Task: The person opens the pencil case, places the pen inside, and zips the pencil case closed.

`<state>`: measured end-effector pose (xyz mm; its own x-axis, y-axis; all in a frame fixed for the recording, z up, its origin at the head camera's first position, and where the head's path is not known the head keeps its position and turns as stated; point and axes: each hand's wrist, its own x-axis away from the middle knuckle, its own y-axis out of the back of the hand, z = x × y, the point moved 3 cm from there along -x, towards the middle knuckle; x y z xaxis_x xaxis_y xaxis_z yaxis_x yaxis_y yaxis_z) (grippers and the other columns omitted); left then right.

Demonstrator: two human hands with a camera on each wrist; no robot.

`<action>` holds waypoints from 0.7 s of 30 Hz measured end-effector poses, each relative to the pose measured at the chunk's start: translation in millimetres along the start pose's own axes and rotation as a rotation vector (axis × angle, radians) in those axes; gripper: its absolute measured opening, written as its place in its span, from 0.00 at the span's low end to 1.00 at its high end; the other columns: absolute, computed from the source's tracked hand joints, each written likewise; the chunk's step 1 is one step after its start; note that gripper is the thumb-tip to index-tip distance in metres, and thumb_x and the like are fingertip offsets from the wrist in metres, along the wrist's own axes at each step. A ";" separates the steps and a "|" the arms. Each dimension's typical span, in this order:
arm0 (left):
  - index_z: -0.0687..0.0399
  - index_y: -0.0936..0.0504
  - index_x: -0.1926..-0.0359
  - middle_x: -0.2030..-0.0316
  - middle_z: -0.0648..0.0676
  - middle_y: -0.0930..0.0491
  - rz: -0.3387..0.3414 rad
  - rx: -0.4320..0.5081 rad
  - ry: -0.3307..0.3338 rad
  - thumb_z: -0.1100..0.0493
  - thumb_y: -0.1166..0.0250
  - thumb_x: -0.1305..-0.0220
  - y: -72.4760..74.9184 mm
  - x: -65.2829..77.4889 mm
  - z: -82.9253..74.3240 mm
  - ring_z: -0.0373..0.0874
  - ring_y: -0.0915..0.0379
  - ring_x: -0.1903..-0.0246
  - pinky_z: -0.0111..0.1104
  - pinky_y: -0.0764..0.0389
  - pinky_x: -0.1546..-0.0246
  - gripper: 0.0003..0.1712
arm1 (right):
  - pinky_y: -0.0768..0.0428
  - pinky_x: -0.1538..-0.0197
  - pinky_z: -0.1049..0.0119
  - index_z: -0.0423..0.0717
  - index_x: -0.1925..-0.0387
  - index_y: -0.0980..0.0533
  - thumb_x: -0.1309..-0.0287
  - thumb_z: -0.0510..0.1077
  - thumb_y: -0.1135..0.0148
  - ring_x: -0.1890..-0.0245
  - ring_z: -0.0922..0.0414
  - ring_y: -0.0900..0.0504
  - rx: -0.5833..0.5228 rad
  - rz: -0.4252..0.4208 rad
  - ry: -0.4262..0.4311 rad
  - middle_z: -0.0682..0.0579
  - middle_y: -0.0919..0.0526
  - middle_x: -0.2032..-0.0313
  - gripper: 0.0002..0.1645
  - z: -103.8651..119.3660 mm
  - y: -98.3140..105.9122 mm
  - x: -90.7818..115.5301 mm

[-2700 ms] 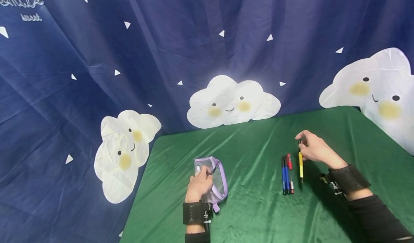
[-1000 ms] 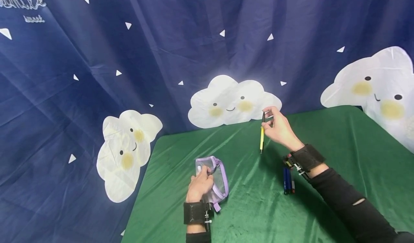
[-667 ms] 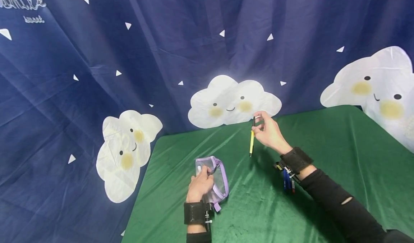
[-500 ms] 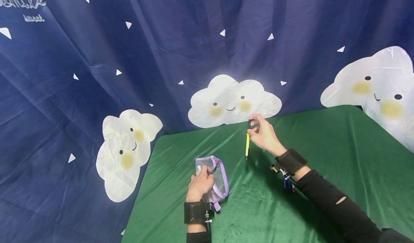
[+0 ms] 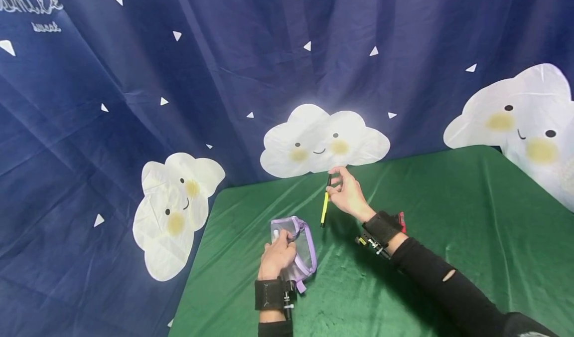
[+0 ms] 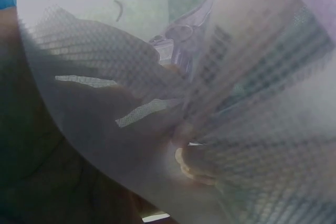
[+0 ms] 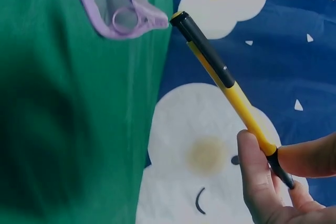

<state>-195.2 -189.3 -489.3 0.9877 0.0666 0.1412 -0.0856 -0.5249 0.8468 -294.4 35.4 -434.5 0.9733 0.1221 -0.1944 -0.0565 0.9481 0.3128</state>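
In the head view my left hand point(image 5: 277, 258) grips the near-left side of a see-through mesh pencil case point(image 5: 310, 250) with purple trim, which lies on the green cloth. Mesh point(image 6: 252, 93) fills the left wrist view, with fingers blurred behind it. My right hand point(image 5: 350, 195) pinches a yellow and black pen point(image 5: 325, 208) by its black end, between thumb and fingers. The pen hangs tilted above the cloth, to the right of the case and apart from it. In the right wrist view the pen point(image 7: 241, 106) points up-left toward the purple trim point(image 7: 97, 17).
A red pen point(image 5: 401, 221) shows past my right wristband point(image 5: 382, 227); the blue pens seen earlier beside it are hidden by the forearm. Green cloth point(image 5: 341, 297) covers the table. A dark blue curtain point(image 5: 224, 68) with clouds hangs behind.
My right hand has lifted the yellow pen from beside the other pens and carried it left, lately lower too, toward the pencil case. The left hand and case have stayed in place.
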 end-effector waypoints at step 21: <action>0.46 0.27 0.48 0.46 0.57 0.16 -0.002 0.013 0.002 0.53 0.47 0.31 1.6 1.0 -0.6 0.60 0.30 0.56 0.57 0.25 0.56 0.13 | 0.11 0.61 0.49 0.41 0.41 0.31 0.41 0.29 0.36 0.74 0.55 0.14 -0.093 0.035 -0.139 0.35 0.19 0.57 0.27 -21.2 -62.1 19.2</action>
<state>-194.5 -189.6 -487.5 0.9876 0.0692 0.1409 -0.0823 -0.5359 0.8402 -276.9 -14.9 -477.4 0.9914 0.1195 -0.0527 -0.1045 0.9678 0.2288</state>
